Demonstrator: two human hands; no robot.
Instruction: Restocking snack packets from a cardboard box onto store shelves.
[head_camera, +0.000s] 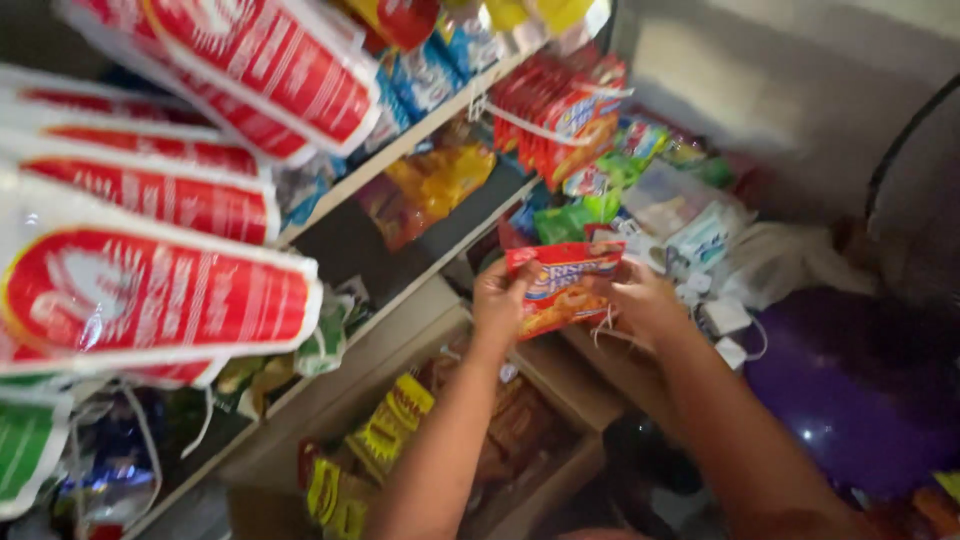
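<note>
Hands (500, 300) (645, 300) raised, gripping snack packet (562, 285)

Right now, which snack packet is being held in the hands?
The red and orange snack packet, pinched between the left hand and right hand. The other packets sit on shelves or in the cardboard box.

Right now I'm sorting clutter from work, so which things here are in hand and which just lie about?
In hand:
red snack packet
left hand
right hand

Lying about:
red-and-white bags
cardboard box of yellow packets
purple ball
shelf
</note>
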